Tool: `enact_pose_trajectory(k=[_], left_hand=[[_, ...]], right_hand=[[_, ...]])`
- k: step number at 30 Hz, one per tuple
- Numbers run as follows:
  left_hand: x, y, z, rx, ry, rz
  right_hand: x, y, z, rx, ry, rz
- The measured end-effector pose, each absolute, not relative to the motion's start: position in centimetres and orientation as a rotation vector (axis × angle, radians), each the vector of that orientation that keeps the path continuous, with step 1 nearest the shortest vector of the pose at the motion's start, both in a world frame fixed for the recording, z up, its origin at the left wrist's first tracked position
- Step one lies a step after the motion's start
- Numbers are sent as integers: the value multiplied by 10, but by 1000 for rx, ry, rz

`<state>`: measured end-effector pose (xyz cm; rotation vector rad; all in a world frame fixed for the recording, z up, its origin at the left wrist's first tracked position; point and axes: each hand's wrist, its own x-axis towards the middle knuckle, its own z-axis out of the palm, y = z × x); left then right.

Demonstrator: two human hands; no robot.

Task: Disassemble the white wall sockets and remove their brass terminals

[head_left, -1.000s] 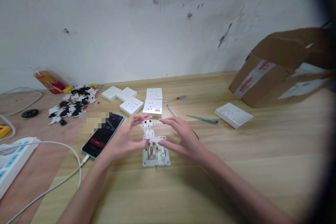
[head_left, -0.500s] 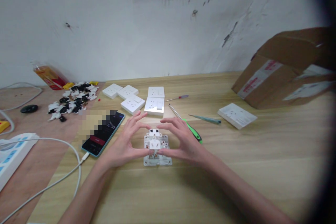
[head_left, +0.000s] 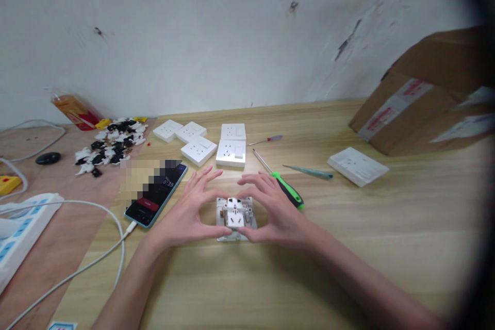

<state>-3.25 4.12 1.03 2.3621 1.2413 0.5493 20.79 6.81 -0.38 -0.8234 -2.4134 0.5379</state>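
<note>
My left hand (head_left: pixel 183 216) and my right hand (head_left: pixel 277 214) face each other, thumbs and forefingers curved in at the near and far ends of a white socket insert (head_left: pixel 235 220). Both hands pinch it, with the thumbs at its near edge. Slots show on its upper face. Beneath it lies a pale socket mounting frame (head_left: pixel 228 237) on the wooden table, with small metal parts showing at its sides. Whether the insert is seated in the frame I cannot tell. Just beyond my right hand lies a green and black screwdriver (head_left: pixel 288 191).
Several white wall sockets (head_left: pixel 231 153) lie ahead; another (head_left: pixel 358 166) lies right, before a cardboard box (head_left: pixel 410 98). Two thinner screwdrivers rest nearby. To the left are a phone (head_left: pixel 157 193) on a charging cable, a pile of black and white pieces (head_left: pixel 112 144), and a power strip (head_left: pixel 27 227).
The socket insert has come down onto the frame and its slotted face shows more fully. My hands moved slightly with it. The whole view has shifted a little.
</note>
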Motion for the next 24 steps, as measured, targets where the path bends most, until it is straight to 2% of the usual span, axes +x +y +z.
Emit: enact_pose_trajectory(k=[24], left_hand=[[-39, 46, 5, 2404, 1371, 589]], right_hand=[[201, 64, -8, -816, -2493, 511]])
